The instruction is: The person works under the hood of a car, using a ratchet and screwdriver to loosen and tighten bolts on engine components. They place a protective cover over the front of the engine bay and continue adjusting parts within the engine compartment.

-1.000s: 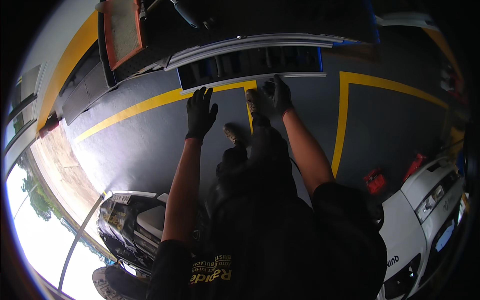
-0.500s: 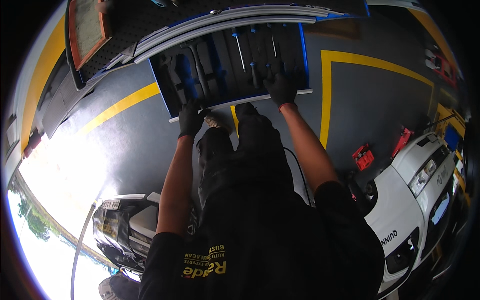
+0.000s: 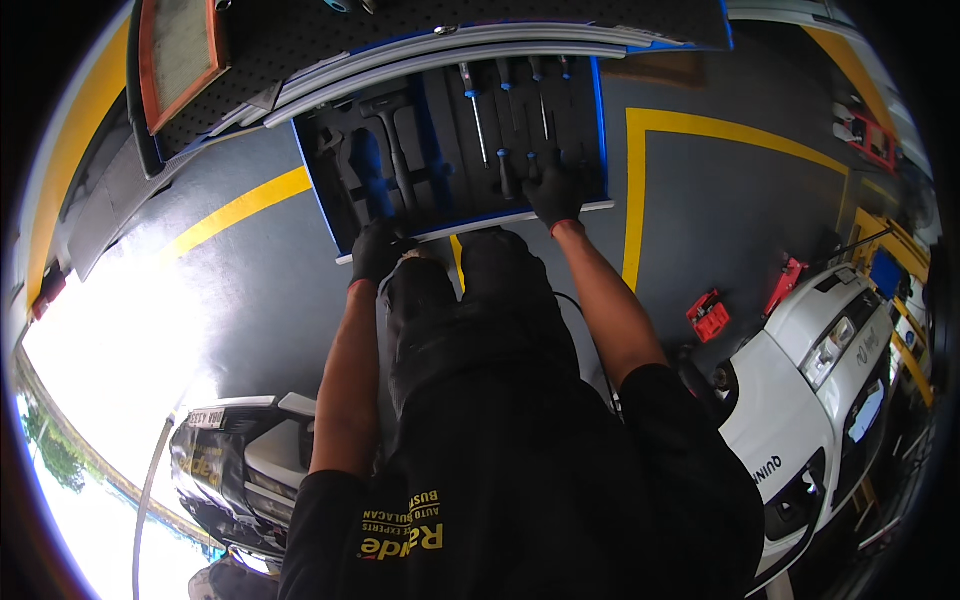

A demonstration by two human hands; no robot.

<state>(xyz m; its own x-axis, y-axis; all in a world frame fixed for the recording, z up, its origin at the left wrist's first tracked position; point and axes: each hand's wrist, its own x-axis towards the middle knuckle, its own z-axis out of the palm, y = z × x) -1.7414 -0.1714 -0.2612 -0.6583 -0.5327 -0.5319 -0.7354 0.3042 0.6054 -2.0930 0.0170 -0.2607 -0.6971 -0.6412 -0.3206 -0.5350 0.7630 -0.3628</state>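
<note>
A pulled-out tool drawer (image 3: 470,226) with blue sides and a dark, shaped insert is in front of me. My left hand (image 3: 378,252), in a black glove, is curled over its front edge near the left corner. The gloved right hand (image 3: 556,196) grips the same edge farther right, its fingers reaching inside beside small screwdriver handles. A hammer (image 3: 393,150) lies in the left half, next to an empty blue recess. On the right lie a long screwdriver (image 3: 474,115) with a bright shaft and a dark-handled screwdriver (image 3: 507,175). Dark gloves against the dark insert hide the fingertips partly.
Above the drawer is the cabinet's black top (image 3: 450,45), with a red-framed panel (image 3: 183,55) at its left. A white car (image 3: 790,400) is at the right, near a red tool case (image 3: 708,316). Another vehicle (image 3: 245,450) stands at the lower left.
The drawer has come out slightly toward me with both hands on its edge. More of the hammer head and of the tools at the back now shows. The view has shifted a little.
</note>
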